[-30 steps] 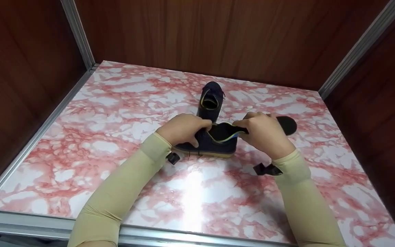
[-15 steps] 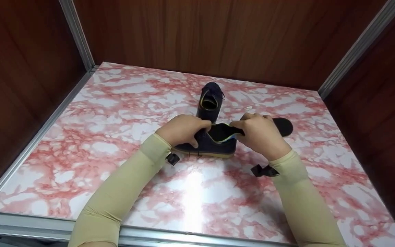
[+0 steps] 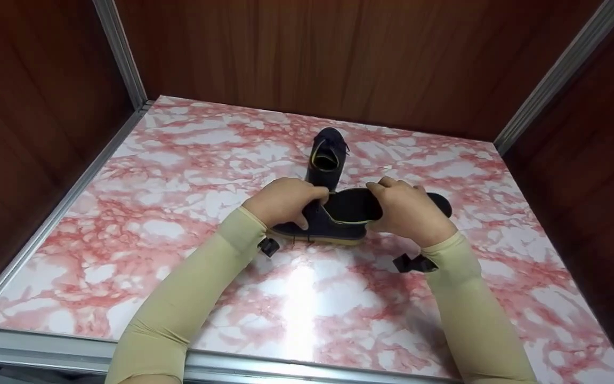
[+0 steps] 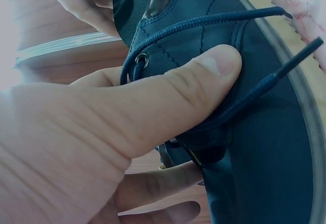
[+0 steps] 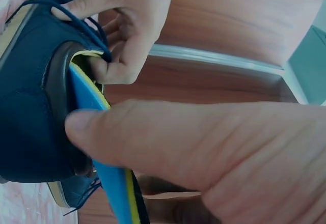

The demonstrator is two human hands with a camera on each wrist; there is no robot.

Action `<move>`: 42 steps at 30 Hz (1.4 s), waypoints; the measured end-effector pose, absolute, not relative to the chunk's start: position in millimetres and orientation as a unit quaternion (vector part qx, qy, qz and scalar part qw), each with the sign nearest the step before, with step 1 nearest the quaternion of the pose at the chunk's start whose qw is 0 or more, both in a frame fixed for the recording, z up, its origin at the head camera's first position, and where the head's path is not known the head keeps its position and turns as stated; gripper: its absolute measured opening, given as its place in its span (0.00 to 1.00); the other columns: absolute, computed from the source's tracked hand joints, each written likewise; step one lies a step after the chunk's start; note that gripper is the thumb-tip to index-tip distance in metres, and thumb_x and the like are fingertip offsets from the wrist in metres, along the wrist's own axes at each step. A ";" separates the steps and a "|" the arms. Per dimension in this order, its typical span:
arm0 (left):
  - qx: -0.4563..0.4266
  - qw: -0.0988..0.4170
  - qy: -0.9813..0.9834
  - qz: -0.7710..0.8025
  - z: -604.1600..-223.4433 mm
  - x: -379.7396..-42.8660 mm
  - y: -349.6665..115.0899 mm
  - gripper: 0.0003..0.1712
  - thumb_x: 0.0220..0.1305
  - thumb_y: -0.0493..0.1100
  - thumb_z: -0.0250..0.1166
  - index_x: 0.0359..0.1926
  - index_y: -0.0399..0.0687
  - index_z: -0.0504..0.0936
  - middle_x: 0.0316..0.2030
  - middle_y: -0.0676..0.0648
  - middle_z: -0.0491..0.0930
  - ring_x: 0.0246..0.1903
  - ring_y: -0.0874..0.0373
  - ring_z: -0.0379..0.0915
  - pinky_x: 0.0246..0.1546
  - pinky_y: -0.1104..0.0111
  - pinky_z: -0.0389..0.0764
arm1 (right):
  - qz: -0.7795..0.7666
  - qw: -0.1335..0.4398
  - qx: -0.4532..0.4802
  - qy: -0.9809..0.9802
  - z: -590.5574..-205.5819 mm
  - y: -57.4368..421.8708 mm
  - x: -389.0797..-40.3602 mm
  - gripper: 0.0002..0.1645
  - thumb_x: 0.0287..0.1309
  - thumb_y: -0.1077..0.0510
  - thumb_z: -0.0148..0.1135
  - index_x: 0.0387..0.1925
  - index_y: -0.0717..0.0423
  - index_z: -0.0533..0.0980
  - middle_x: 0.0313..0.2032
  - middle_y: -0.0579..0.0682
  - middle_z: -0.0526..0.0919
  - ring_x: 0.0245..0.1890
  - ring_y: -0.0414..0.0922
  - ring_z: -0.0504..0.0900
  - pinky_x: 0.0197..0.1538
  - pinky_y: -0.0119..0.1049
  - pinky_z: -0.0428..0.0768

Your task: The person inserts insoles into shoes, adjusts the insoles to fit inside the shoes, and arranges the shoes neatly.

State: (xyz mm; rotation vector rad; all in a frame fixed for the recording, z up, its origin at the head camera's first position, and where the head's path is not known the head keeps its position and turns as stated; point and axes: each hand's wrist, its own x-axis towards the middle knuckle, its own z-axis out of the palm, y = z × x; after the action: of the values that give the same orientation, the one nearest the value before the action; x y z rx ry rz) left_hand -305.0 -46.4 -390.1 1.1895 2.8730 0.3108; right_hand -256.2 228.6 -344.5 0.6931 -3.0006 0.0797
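Note:
A dark navy lace-up shoe (image 3: 333, 232) with a pale sole stands on the table, its toe to the left. My left hand (image 3: 285, 202) grips it at the lacing, thumb on the outer side beside a loose lace (image 4: 214, 20) and fingers inside the opening. An insole (image 5: 111, 188), black on top with a blue underside and yellow edge, is partly inside the shoe. Its rounded end (image 3: 441, 204) sticks out to the right. My right hand (image 3: 408, 210) holds the insole between thumb and fingers, the thumb against its blue side by the heel collar. The insole's front end is hidden in the shoe.
Just behind stands a second navy shoe (image 3: 322, 178), toe pointing away. The table (image 3: 190, 154) has a red-and-white marbled top. Brown wood-grain panels (image 3: 307, 58) rise at the back and both sides, and a metal rail (image 3: 264, 368) runs along the front edge.
The insole's rounded end has shifted slightly left and down, and more of its black face shows over the shoe opening. My right thumb and fingers have spread wider. My left hand stays put.

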 end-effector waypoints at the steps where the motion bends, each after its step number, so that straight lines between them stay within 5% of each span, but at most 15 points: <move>1: 0.381 0.009 0.919 0.098 -390.1 -304.9 -46.4 0.34 0.53 0.49 0.87 0.58 0.61 0.80 0.53 0.51 0.90 0.52 0.47 0.87 0.58 0.50 0.86 | 0.027 0.031 0.224 -0.974 -345.1 228.9 -256.6 0.45 0.48 0.51 0.87 0.67 0.60 0.79 0.53 0.58 0.85 0.51 0.63 0.90 0.55 0.72 0.82; 11: 0.383 0.004 0.918 0.106 -391.6 -305.1 -47.6 0.34 0.52 0.49 0.88 0.57 0.61 0.80 0.52 0.52 0.90 0.50 0.48 0.87 0.56 0.51 0.86 | 0.039 0.080 0.252 -0.964 -345.2 227.3 -256.5 0.34 0.54 0.51 0.85 0.60 0.58 0.84 0.47 0.56 0.86 0.43 0.58 0.90 0.49 0.67 0.86; 24: 0.382 0.005 0.918 0.104 -390.0 -306.6 -47.2 0.32 0.53 0.49 0.88 0.55 0.61 0.79 0.50 0.53 0.89 0.49 0.47 0.87 0.55 0.51 0.86 | 0.026 0.138 0.273 -0.952 -344.7 221.3 -253.0 0.23 0.57 0.50 0.85 0.54 0.50 0.89 0.44 0.52 0.89 0.44 0.59 0.90 0.52 0.68 0.81; 42: 0.387 0.007 0.916 0.106 -390.7 -306.0 -46.5 0.33 0.53 0.49 0.87 0.57 0.60 0.80 0.50 0.51 0.89 0.50 0.47 0.87 0.57 0.50 0.86 | 0.036 0.087 0.248 -0.964 -352.6 218.5 -256.8 0.28 0.57 0.49 0.85 0.56 0.55 0.86 0.45 0.55 0.85 0.41 0.58 0.90 0.50 0.64 0.82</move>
State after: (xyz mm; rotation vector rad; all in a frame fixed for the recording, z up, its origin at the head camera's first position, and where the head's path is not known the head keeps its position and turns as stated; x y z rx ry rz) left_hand -306.0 -46.5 -390.7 1.2109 2.8643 0.3301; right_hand -256.8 218.5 -352.6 0.7400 -2.8719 0.1077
